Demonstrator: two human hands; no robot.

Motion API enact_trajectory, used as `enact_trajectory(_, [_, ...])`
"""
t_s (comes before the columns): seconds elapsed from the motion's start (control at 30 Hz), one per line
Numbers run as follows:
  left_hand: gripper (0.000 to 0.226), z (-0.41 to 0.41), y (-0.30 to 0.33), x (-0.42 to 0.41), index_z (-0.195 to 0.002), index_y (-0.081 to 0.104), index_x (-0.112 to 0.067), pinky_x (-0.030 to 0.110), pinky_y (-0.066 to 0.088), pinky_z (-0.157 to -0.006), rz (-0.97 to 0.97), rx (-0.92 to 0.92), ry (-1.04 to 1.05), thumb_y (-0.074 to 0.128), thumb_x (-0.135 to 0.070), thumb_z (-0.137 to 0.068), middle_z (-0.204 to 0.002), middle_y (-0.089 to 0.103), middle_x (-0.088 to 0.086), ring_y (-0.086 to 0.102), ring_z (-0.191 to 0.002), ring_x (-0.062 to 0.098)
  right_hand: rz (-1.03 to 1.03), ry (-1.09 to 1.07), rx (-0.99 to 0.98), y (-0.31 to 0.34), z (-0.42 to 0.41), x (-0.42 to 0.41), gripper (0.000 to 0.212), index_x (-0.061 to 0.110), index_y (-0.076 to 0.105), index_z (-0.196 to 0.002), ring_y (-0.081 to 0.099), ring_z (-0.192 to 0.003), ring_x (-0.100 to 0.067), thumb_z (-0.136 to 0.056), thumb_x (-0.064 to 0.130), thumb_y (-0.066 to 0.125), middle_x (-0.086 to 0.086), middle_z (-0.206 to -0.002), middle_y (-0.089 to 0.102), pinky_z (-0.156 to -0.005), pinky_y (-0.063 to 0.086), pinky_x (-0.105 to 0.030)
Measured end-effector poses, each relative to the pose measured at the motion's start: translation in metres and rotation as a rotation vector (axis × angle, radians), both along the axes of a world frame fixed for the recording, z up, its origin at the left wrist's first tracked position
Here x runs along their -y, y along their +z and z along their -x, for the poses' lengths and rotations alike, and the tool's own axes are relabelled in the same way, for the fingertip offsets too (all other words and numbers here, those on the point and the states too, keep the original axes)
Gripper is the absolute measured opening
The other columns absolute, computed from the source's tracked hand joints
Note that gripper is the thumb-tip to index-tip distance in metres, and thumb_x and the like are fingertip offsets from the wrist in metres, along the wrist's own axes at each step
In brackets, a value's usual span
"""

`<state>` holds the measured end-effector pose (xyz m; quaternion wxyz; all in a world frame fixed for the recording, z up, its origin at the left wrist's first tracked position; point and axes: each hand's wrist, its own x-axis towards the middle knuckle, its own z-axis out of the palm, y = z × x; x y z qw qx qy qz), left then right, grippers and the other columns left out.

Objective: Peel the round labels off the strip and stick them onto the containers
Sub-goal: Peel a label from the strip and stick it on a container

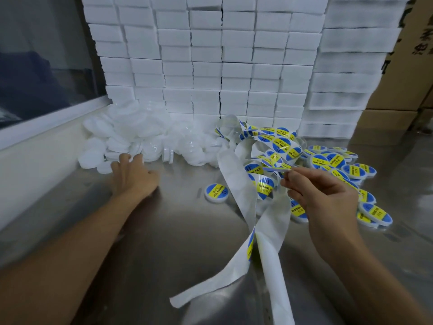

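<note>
A heap of unlabelled white containers (140,139) lies at centre left on the steel table (164,231); whether anything is in them cannot be told. Labelled containers (346,170) pile at right, one labelled container (215,193) apart at centre. The strip (236,184) runs from a tangle at upper centre down toward the bottom edge. The left hand (131,174) reaches into the white heap, fingers spread. The right hand (321,195) pinches a round label (277,168), held edge-on, nearly level.
</note>
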<state>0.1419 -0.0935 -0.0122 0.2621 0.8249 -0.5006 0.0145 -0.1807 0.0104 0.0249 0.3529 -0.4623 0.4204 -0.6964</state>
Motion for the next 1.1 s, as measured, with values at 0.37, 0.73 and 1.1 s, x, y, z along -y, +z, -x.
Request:
enact_trajectory(0.37, [0.023,-0.017,0.003,0.008,-0.100,0.071,-0.011,0.045,0.047,-0.090,0.024,0.070,0.118,0.064,-0.030,-0.089,-0.113,0.060,0.018,0.047,-0.112,0.040,-0.012,-0.051,-0.017,0.001,0.002,0.002,0.013,0.015,0.075,-0.089,0.068,-0.069,-0.005,-0.083,0.004,0.072,0.003,-0.073,0.075,-0.063,0.054,-0.016])
enact_trajectory(0.73, [0.010,0.008,0.020,-0.007,-0.077,0.070,-0.012,0.041,0.046,-0.082,0.102,-0.268,0.118,0.060,-0.014,-0.078,-0.093,0.064,0.010,0.044,-0.112,0.033,-0.052,-0.158,-0.007,-0.004,0.011,0.010,0.011,0.015,0.074,-0.093,0.067,-0.069,-0.003,-0.083,0.010,0.075,0.008,-0.076,0.074,-0.060,0.053,-0.016])
enact_trajectory(1.1, [0.015,0.077,0.031,-0.046,-0.071,0.062,-0.020,0.019,0.036,-0.071,0.472,-0.408,-0.302,0.065,-0.012,-0.083,-0.093,0.064,-0.002,0.055,-0.089,0.013,-0.070,-0.112,-0.033,-0.002,0.009,0.007,0.010,0.023,0.072,-0.090,0.065,-0.063,-0.003,-0.085,0.015,0.074,0.005,-0.084,0.071,-0.056,0.050,-0.018])
